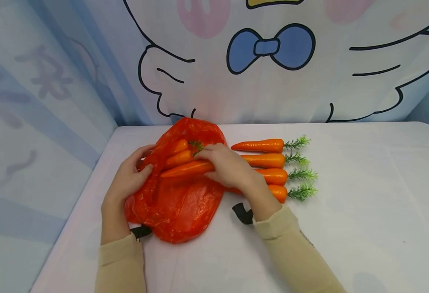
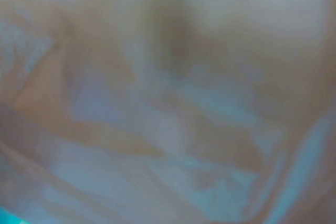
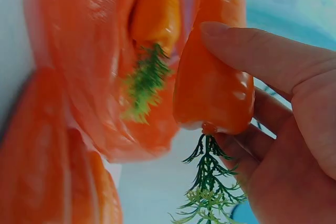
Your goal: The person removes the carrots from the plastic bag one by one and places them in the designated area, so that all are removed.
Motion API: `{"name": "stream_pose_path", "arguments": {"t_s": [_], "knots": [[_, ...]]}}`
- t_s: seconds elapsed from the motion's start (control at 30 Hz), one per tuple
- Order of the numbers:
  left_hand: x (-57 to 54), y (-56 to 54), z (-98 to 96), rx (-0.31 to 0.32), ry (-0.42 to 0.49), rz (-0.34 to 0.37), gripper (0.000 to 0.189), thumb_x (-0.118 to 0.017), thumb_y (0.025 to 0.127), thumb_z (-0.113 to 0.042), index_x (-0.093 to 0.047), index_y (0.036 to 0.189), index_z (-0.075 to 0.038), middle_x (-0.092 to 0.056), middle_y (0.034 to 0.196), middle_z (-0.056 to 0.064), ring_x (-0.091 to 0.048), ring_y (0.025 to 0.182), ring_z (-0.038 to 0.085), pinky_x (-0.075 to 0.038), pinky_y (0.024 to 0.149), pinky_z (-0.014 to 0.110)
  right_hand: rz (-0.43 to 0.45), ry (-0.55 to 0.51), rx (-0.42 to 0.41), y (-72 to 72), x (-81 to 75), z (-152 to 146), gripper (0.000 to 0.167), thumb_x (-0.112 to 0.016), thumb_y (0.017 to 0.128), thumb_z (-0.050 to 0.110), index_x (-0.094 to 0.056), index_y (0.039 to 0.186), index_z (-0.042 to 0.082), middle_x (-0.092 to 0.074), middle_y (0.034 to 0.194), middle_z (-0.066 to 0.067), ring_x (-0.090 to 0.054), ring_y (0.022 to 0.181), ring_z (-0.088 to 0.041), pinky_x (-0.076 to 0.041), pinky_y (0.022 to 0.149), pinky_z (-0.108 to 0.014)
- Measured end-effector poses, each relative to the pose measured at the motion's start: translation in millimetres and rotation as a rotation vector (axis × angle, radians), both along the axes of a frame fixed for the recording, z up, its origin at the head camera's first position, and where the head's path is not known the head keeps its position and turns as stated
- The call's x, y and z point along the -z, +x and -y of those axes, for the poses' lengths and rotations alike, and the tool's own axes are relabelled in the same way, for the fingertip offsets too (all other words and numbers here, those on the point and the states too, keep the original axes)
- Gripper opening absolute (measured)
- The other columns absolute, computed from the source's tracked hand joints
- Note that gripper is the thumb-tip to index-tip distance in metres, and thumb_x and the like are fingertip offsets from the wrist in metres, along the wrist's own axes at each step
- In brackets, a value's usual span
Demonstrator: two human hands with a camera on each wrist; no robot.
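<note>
A red plastic bag (image 1: pixel 185 219) lies on the white table with its mouth toward the right. My left hand (image 1: pixel 128 179) grips the bag's left side, thumb on the near side and fingers partly hidden by the film. My right hand (image 1: pixel 232 167) pinches an orange carrot (image 3: pixel 218 85) near its leafy top, and its tip points left over the bag's opening. Beside it, carrots (image 1: pixel 179 158) with green tops lie inside the bag; one shows its leaves (image 3: pixel 147 80) in the right wrist view. The left wrist view is blurred by something close to the lens.
Several carrots (image 1: pixel 263 145) lie in a row right of the bag, leafy tops to the right; my right forearm partly covers the nearer ones. A printed cloth with a blue bow (image 1: pixel 267 47) hangs behind the table (image 1: pixel 375 195). Black straps (image 1: pixel 241 213) sit at both wrists.
</note>
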State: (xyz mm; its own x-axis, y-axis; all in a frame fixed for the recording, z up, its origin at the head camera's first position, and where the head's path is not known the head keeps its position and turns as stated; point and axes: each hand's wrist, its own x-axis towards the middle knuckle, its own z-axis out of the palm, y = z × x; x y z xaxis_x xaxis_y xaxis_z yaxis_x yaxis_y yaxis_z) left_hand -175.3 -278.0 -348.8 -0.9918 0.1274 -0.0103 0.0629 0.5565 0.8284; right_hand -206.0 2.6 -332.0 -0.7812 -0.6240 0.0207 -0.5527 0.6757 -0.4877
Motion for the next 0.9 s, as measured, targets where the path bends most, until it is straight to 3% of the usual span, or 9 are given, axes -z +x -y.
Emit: {"name": "stream_pose_path", "arguments": {"t_s": [0.3,0.67,0.9], "knots": [[2.0,-0.5,-1.0,-0.001,0.005,0.006,0.053,-0.05,0.102,-0.009,-0.041,0.154,-0.015,-0.048,0.145,0.015,-0.051,0.123,0.037,-0.041,0.106,0.057,0.013,-0.044,0.063,4.0,-13.2,-25.8,0.044,-0.075,0.09,0.011,-0.066,0.133,0.014,-0.058,0.135,-0.005,-0.048,0.125,-0.025,-0.046,0.103,-0.04],[-2.5,1.1,-1.0,-0.018,-0.015,0.014,0.052,-0.05,0.102,-0.009,-0.041,0.153,-0.016,-0.047,0.147,0.014,-0.051,0.123,0.036,-0.04,0.106,0.057,-0.004,-0.059,0.074,8.0,-14.2,-63.1,0.043,-0.076,0.09,0.009,-0.066,0.132,0.011,-0.06,0.13,-0.006,-0.051,0.12,-0.026,-0.047,0.099,-0.044],[-2.1,0.2,0.1,-0.016,-0.015,0.027,0.053,-0.049,0.102,-0.011,-0.04,0.154,-0.017,-0.046,0.147,0.015,-0.05,0.122,0.038,-0.04,0.106,0.059,-0.004,-0.01,0.104,11.8,-16.2,-93.0,0.045,-0.075,0.09,0.009,-0.065,0.133,0.009,-0.06,0.132,-0.01,-0.053,0.115,-0.029,-0.051,0.093,-0.047]]}}
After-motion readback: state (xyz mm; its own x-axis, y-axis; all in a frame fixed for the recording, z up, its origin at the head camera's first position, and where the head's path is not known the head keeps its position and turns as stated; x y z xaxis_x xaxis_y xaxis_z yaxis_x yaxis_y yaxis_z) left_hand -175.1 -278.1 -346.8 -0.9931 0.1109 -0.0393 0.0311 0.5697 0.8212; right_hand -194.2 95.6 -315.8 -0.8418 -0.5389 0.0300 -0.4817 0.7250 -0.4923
